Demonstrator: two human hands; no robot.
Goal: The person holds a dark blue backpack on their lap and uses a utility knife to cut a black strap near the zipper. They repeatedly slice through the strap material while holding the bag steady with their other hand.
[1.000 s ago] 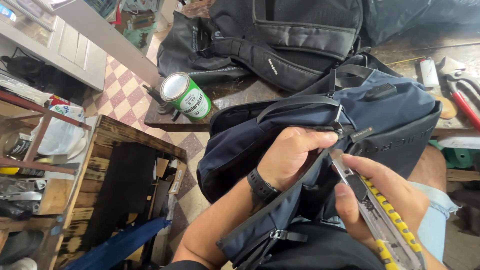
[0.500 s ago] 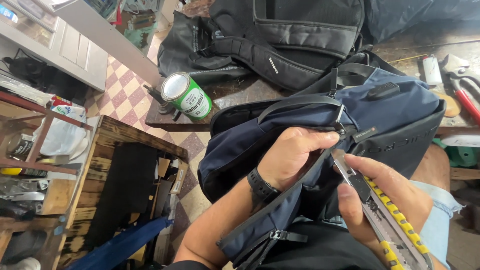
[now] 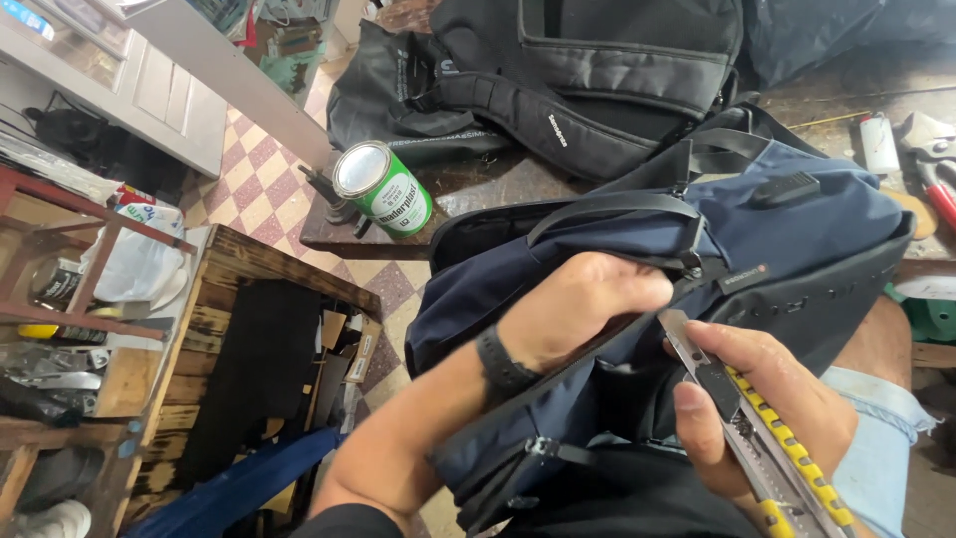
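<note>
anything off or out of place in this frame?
The green can lies tipped on its side at the worktable edge, lid still on, nothing spilled. Otherwise normal: left hand grips the navy backpack, right hand holds a utility knife against it.

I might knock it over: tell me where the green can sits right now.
The green can lies tilted on the dark worktable, upper left of centre, just beside the black backpack and above the navy backpack.

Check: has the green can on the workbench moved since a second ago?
No. The green can sits at the same spot beside the black bag, near the workbench edge.
</note>
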